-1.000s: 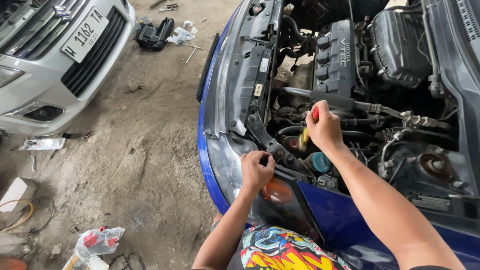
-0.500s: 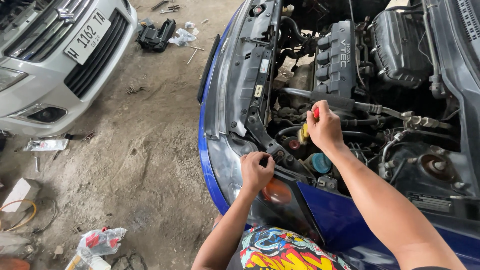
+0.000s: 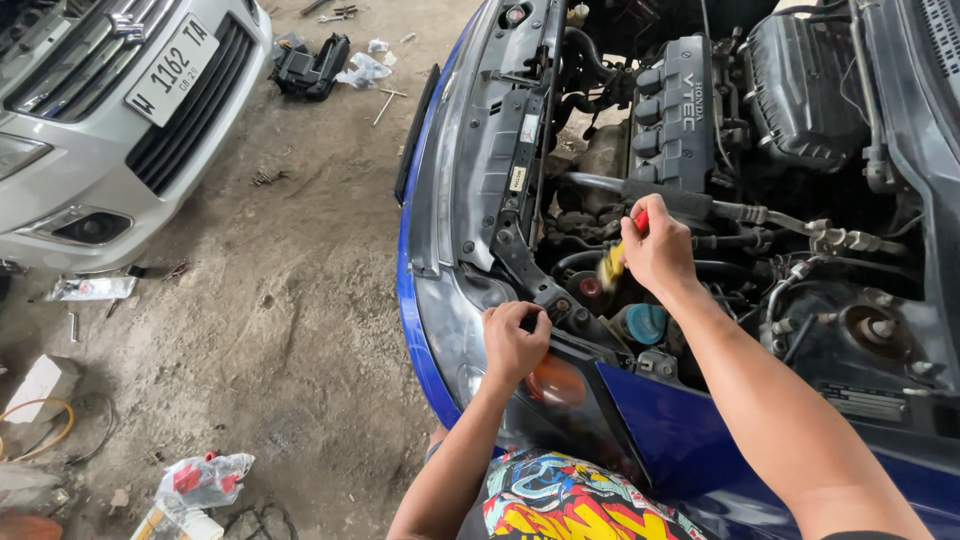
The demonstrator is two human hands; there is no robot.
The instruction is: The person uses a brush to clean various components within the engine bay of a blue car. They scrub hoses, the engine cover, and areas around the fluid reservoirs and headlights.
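I stand at the front corner of a blue car point(image 3: 655, 440) with its bonnet up. My right hand point(image 3: 657, 250) is closed round a screwdriver point(image 3: 617, 255) with a red and yellow handle, held down among the hoses in the engine bay. My left hand point(image 3: 515, 342) grips the top edge of the headlight point(image 3: 545, 385), just above its orange indicator lens. The grey engine cover point(image 3: 675, 110) lies beyond my right hand. A blue-capped reservoir point(image 3: 644, 322) sits between my two forearms.
A silver car point(image 3: 120, 110) is parked to the left. On the dirt floor lie a black plastic part point(image 3: 312, 66), loose tools, a plastic bag point(image 3: 200, 482), a white block point(image 3: 40, 385) and a yellow cord point(image 3: 35, 425).
My right hand with the screwdriver has shifted slightly within the engine bay. The left hand stays on the headlight edge. The view has drifted a little.
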